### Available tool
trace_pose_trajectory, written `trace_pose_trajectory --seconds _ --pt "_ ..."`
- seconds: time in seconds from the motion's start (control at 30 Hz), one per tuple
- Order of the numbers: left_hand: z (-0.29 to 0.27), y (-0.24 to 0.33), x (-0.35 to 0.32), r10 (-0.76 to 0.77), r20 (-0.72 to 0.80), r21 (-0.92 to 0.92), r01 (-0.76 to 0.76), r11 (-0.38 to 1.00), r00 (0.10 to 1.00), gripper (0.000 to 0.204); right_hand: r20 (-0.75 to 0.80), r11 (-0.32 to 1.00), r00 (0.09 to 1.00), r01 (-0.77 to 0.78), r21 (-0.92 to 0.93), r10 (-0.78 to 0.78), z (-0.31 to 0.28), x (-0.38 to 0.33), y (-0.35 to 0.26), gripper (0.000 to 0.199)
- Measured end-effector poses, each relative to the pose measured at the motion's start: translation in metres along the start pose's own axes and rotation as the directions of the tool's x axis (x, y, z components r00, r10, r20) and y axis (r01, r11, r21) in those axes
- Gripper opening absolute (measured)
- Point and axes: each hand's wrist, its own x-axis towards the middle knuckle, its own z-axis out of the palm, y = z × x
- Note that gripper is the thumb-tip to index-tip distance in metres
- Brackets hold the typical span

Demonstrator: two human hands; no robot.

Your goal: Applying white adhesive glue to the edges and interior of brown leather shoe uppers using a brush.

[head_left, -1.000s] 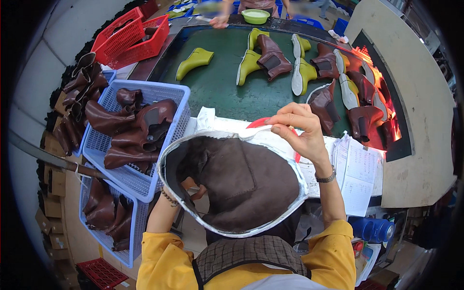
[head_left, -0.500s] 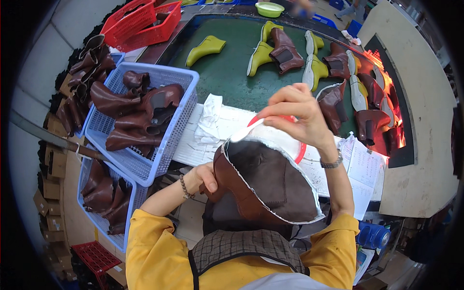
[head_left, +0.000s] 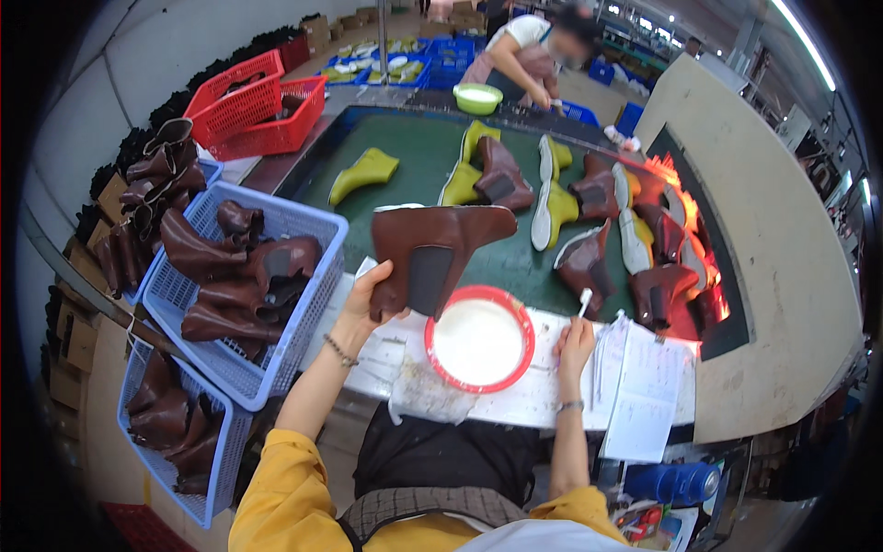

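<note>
L hand (head_left: 368, 299) fingers grip 1 brown boot upper (head_left: 432, 258); R hand (head_left: 575, 345) fingers pinch 1 brush (head_left: 583, 301); 1 red bowl (head_left: 478, 339).

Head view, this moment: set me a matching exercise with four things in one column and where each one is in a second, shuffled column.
Things
1. brown boot upper
2. red-rimmed bowl of white paste
3. small brush
4. green bowl

Places
A. at the far end of the green belt, by another person
B. in the right hand
C. in the left hand
D. on the paper-covered bench between the hands

Pairs: 1-C, 2-D, 3-B, 4-A
</note>
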Motion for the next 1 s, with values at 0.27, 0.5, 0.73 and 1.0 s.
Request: trace_pose_trajectory --seconds 0.27,0.5,0.73,1.0 --pt "-0.070 -0.022 0.138 -0.253 -0.299 0.674 0.392 0.626 0.920 0.063 0.017 0.993 0.993 0.116 -0.002 -0.116 0.012 -0.017 0.007 0.018" --pt "0.036 0.022 0.152 0.116 -0.043 0.653 0.115 -0.748 0.992 0.063 0.017 0.991 0.991 0.130 -0.018 -0.129 0.010 -0.006 0.002 0.019" --pt "0.043 0.024 0.073 -0.227 0.413 0.736 -0.470 -0.487 0.882 0.028 -0.108 0.979 0.973 0.199 -0.046 -0.203 0.040 0.002 -0.007 0.025" --pt "0.009 0.038 0.065 -0.262 0.060 0.619 -0.241 -0.747 0.963 0.030 -0.078 0.971 0.975 0.197 -0.136 -0.209 0.042 -0.001 0.009 0.026"
